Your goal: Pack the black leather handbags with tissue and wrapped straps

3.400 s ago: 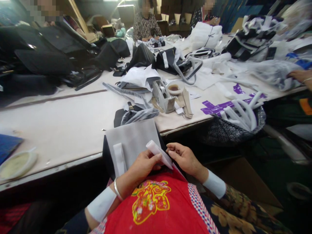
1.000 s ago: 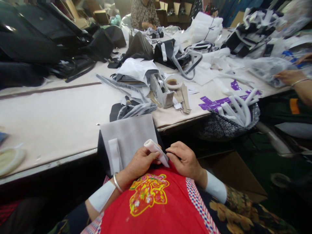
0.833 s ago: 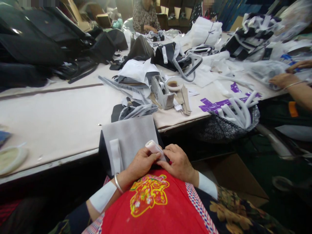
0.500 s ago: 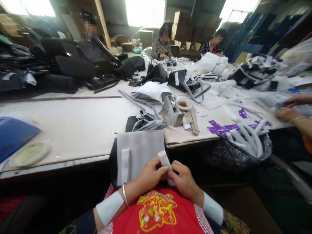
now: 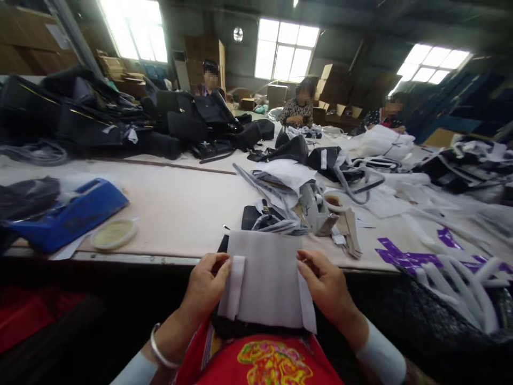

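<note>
A pale grey-white foam sheet [image 5: 268, 278] lies over a black bag [image 5: 228, 327] in front of my body, at the table edge. One folded white foam strip [image 5: 236, 289] rests along the sheet's left side. Down the right edge runs another white foam strip [image 5: 308, 305]. My left hand [image 5: 206, 286] is closed, thumb and fingers pinching the sheet's left edge beside the first strip. At the upper right corner, my right hand [image 5: 328, 286] pinches the top of the right strip against the sheet. The bag is mostly hidden underneath.
A blue tape dispenser [image 5: 76, 214] and a tape roll [image 5: 114, 233] sit at left. Ahead lie a grey tape dispenser [image 5: 316, 211] and wrapped straps. Black bags [image 5: 108, 131] pile at back left. White foam tubes [image 5: 460, 289] fill a black sack at right. Several people sit across the table.
My hands have moved apart to the sheet's two sides. The strip held between them is now along the right edge. The view has shifted left and up.
</note>
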Available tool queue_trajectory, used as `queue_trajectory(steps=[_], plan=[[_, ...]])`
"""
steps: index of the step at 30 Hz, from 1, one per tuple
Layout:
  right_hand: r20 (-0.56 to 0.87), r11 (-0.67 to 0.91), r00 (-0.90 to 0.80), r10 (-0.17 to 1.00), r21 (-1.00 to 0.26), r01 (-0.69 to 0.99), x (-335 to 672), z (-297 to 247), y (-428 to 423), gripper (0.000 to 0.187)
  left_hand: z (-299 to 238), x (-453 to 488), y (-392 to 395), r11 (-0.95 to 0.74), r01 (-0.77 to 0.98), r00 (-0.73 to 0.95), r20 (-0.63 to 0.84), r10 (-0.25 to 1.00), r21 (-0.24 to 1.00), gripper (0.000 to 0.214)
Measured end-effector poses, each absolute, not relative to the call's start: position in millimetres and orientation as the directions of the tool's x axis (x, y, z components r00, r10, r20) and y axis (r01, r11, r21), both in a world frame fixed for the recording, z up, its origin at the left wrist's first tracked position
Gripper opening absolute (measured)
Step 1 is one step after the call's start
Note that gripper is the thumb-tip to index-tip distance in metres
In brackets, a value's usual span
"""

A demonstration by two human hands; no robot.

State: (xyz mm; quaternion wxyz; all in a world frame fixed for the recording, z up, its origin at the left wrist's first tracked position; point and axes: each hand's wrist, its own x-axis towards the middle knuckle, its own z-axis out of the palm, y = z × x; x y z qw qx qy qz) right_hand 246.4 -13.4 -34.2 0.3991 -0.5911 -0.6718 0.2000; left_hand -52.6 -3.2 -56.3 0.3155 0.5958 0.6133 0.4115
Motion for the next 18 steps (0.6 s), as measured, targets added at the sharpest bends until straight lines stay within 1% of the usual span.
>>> queue_trajectory(steps=[1, 2, 4, 5, 6, 8, 10, 12, 15, 18], plan=[[0.330, 0.222, 0.043, 0.943, -0.718, 0.659, 244.1, -30.2, 2.0, 0.029, -56.0, -53.9, -2.6, -0.059, 0.461, -0.082, 0.108, 0.991, 0.886, 0.025], [0.382, 0.244, 0.043, 0.923, -0.668, 0.703, 243.5, -26.3, 17.8, 0.029, -54.6, -54.2, -2.0, -0.082, 0.461, -0.066, 0.126, 0.990, 0.884, 0.025], [0.484, 0.329, -0.066, 0.873, -0.482, 0.812, 244.7, -18.3, 48.3, 0.033, -49.6, -53.3, 1.0, -0.131, 0.465, -0.028, 0.162, 0.986, 0.875, 0.022], [0.492, 0.361, -0.147, 0.858, -0.373, 0.855, 245.1, -14.1, 61.8, 0.038, -46.5, -52.6, 4.2, -0.148, 0.462, -0.011, 0.173, 0.985, 0.874, 0.021], [0.462, 0.383, -0.227, 0.857, -0.279, 0.881, 244.7, -10.1, 73.9, 0.042, -43.3, -51.8, 9.0, -0.163, 0.460, 0.006, 0.180, 0.984, 0.873, 0.021], [0.349, 0.403, -0.330, 0.877, -0.159, 0.901, 240.7, -3.0, 92.5, 0.043, -36.6, -49.5, 24.9, -0.198, 0.484, 0.042, 0.203, 0.978, 0.852, 0.020], [0.272, 0.422, -0.382, 0.883, -0.108, 0.900, 233.9, 3.1, 103.9, 0.033, -29.8, -45.2, 48.6, -0.240, 0.531, 0.080, 0.234, 0.969, 0.813, 0.021], [0.270, 0.436, -0.400, 0.876, -0.090, 0.895, 227.4, 8.6, 109.6, 0.024, -23.9, -38.2, 77.1, -0.268, 0.569, 0.110, 0.250, 0.962, 0.778, 0.020], [0.332, 0.419, -0.372, 0.867, -0.081, 0.904, 223.3, 17.7, 112.8, 0.020, -19.1, -23.2, 117.3, -0.275, 0.585, 0.155, 0.227, 0.961, 0.763, 0.013], [0.451, 0.421, -0.340, 0.825, -0.088, 0.903, 223.5, 28.6, 115.4, 0.021, -17.5, -7.5, 140.8, -0.275, 0.558, 0.219, 0.181, 0.959, 0.783, 0.004]])
